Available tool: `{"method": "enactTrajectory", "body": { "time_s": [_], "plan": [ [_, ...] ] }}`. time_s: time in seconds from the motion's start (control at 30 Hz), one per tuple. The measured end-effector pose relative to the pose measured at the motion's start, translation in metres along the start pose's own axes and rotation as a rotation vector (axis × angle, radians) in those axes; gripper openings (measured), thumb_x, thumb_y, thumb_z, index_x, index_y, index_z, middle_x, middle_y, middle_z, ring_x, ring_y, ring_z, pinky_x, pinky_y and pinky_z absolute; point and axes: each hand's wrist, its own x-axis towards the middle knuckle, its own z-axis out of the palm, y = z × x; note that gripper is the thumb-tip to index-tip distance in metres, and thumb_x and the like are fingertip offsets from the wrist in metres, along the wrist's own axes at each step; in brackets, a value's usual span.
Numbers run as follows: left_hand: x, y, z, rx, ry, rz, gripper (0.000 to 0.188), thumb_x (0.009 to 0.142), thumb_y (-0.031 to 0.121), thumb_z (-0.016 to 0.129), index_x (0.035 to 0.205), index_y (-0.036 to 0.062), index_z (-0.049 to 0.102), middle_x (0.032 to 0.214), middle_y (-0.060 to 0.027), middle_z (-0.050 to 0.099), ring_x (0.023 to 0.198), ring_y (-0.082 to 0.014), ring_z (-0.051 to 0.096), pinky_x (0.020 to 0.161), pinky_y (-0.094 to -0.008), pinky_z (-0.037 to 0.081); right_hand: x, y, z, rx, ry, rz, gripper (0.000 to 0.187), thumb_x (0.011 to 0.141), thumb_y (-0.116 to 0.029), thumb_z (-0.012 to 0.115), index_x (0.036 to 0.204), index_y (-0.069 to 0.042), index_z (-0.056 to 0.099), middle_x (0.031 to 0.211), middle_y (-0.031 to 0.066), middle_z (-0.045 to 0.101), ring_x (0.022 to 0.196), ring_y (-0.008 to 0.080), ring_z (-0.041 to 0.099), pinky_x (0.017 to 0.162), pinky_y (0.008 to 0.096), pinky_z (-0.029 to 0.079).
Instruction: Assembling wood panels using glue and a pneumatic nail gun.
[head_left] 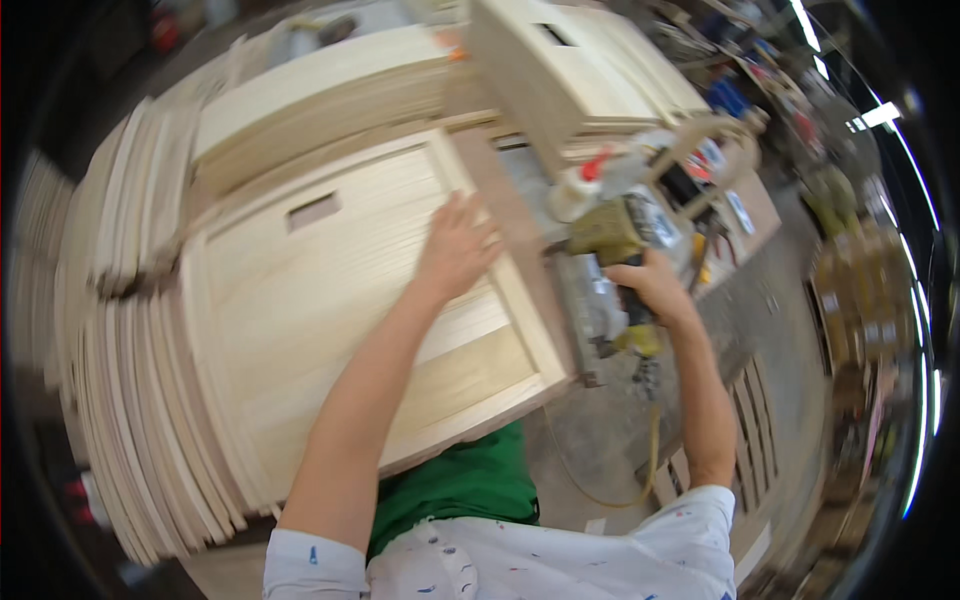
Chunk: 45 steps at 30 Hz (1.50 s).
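A pale wooden panel (340, 290) with a raised border and a small rectangular cut-out lies before me. Over its right side is my left hand (460, 245), fingers stretched out and holding nothing; it seems to rest on the wood near the border strip. To the right of the panel, my right hand (655, 288) is wrapped round the black grip of a yellow-green nail gun (607, 230). A yellowish air hose (652, 455) hangs below the tool. Motion blur softens the gun's nose and magazine.
Stacked wooden boards (150, 420) stand along the left, and more panels (560, 75) are piled at the back. A white glue bottle (575, 195) with a red tip is beyond the nail gun. Pliers (700, 250) lie farther right. Cardboard boxes (865, 290) stand at the far right.
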Motion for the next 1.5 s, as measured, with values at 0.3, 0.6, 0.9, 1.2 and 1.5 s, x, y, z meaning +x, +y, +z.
{"method": "enactTrajectory", "body": {
  "time_s": [0.3, 0.6, 0.9, 1.2, 1.5],
  "plan": [
    [-0.013, -0.006, -0.007, 0.072, 0.07, -0.049, 0.03, 0.091, 0.037, 0.056, 0.108, 0.0142, 0.065, 0.14, -0.0197, 0.046, 0.134, -0.0417, 0.034, 0.108, -0.0497, 0.029, 0.077, -0.116, 0.055, -0.202, -0.149, -0.327, 0.024, 0.08, -0.022, 0.064, 0.082, 0.001, 0.06, 0.059, 0.0046, 0.057, 0.048, 0.0108, 0.054, 0.045, 0.0272, 0.042],
    [-0.01, 0.004, -0.011, 0.057, 0.071, -0.037, 0.028, 0.085, 0.033, 0.063, 0.105, 0.0143, 0.064, 0.137, -0.0202, 0.048, 0.131, -0.0418, 0.038, 0.106, -0.0503, 0.032, 0.174, -0.161, 0.118, -0.234, -0.23, -0.416, 0.026, 0.078, -0.021, 0.066, 0.076, 0.004, 0.061, 0.063, 0.008, 0.06, 0.048, 0.0138, 0.057, 0.045, 0.0277, 0.045],
    [-0.007, -0.001, -0.009, 0.023, 0.1, -0.047, 0.028, 0.084, 0.033, 0.065, 0.104, 0.0133, 0.065, 0.136, -0.0203, 0.049, 0.131, -0.0416, 0.039, 0.105, -0.0508, 0.032, 0.206, -0.162, 0.139, -0.247, -0.311, -0.43, 0.022, 0.076, -0.017, 0.064, 0.074, 0.005, 0.06, 0.064, 0.0083, 0.059, 0.049, 0.0146, 0.057, 0.046, 0.0287, 0.047],
    [0.001, 0.005, -0.007, 0.014, 0.131, -0.002, 0.029, 0.084, 0.034, 0.065, 0.106, 0.0146, 0.065, 0.138, -0.0184, 0.048, 0.131, -0.0406, 0.038, 0.105, -0.0505, 0.031, 0.191, -0.152, 0.117, -0.238, -0.273, -0.444, 0.022, 0.078, -0.017, 0.064, 0.079, 0.005, 0.062, 0.065, 0.0081, 0.06, 0.051, 0.0146, 0.059, 0.048, 0.029, 0.049],
    [-0.015, -0.002, -0.001, 0.076, 0.039, -0.02, 0.03, 0.088, 0.032, 0.061, 0.112, 0.0148, 0.062, 0.144, -0.0176, 0.042, 0.135, -0.0401, 0.033, 0.108, -0.0518, 0.026, 0.016, -0.079, 0.026, -0.219, -0.179, -0.327, 0.028, 0.077, -0.018, 0.066, 0.09, 0.007, 0.063, 0.061, 0.0114, 0.063, 0.052, 0.0164, 0.063, 0.052, 0.0311, 0.05]
  ]
}}
